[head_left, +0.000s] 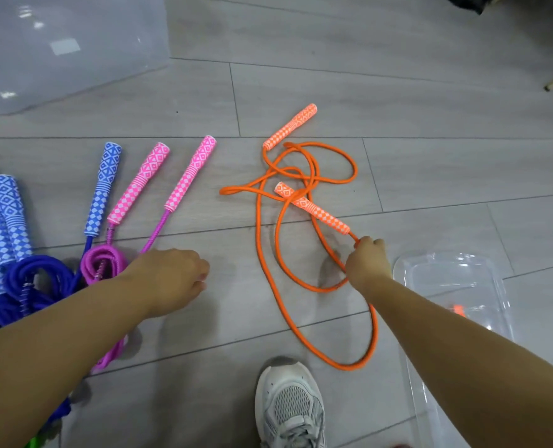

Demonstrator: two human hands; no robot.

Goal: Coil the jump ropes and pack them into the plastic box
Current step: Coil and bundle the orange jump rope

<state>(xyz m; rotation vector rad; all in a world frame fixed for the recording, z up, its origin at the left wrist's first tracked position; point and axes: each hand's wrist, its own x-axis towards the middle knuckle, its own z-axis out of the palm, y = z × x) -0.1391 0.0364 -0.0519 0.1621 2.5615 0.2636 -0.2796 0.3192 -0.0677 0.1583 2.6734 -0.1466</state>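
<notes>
Starting the orange jump rope (258,221)
Our right grip (367,263) pinches its cord beside a handle (313,211) to gather the loops sprawled on the floor (430,124); our left grip (171,279) hovers released.

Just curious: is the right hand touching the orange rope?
Touching. The head view shows the right hand with fingers curled round the orange rope just below its handle.

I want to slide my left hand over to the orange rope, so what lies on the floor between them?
Nothing: in the head view, only bare floor lies between the left hand and the orange rope.
</notes>
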